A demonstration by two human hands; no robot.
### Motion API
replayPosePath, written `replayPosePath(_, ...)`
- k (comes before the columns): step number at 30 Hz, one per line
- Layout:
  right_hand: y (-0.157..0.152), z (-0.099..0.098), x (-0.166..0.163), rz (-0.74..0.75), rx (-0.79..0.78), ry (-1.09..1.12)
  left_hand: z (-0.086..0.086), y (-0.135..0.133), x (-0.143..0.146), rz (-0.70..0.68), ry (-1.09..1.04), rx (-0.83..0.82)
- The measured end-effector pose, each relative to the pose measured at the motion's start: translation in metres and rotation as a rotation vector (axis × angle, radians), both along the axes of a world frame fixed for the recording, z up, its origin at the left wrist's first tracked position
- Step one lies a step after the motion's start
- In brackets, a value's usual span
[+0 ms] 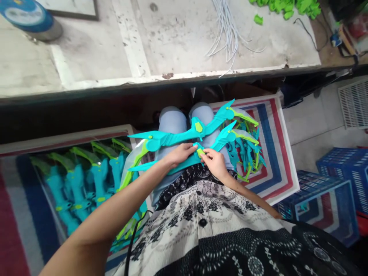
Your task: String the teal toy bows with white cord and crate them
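Observation:
Two turquoise toy bows with lime-green limb parts lie across my lap. The farther toy bow point(178, 137) rests over my knees with a green piece at its middle. My left hand point(182, 154) is closed on the middle of the nearer toy bow point(221, 141), its thumb by the grip. At that same middle, a small green piece point(200, 152) is pinched by the fingers of my right hand point(214, 163). It touches the turquoise part, but whether it is seated there I cannot tell. My left forearm hides much of the nearer bow's left side.
Ahead stands a worn white worktable point(178, 42) with a bundle of white cords point(225, 30), green pieces point(283, 7) and a blue can point(30, 19). Striped-lined bins with turquoise bows flank me: a left bin point(66, 134) and a right bin point(289, 161). Blue crates point(339, 191) stand at right.

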State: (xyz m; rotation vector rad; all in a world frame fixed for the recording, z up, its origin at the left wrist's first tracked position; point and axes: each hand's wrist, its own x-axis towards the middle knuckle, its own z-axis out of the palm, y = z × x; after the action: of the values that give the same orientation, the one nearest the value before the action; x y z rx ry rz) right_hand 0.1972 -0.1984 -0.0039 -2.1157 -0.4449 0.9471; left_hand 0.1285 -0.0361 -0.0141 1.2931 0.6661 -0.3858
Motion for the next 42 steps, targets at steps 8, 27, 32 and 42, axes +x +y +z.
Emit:
replayPosePath(8,0.005,0.006,0.003,-0.020,-0.097,0.097,-0.002,-0.005,0.000,-0.021,-0.057,0.094)
replayPosePath(27,0.022,0.031,0.085,0.449,-0.161,-0.648,0.014,-0.044,-0.045,-0.023,-0.210,1.013)
replayPosePath(32,0.064,0.021,0.125,0.916,-0.045,-0.759,0.023,-0.056,-0.055,-0.084,-0.262,1.213)
replayPosePath(42,0.051,0.003,0.094,0.963,-0.127,-0.778,0.019,-0.078,-0.076,0.466,0.117,-0.089)
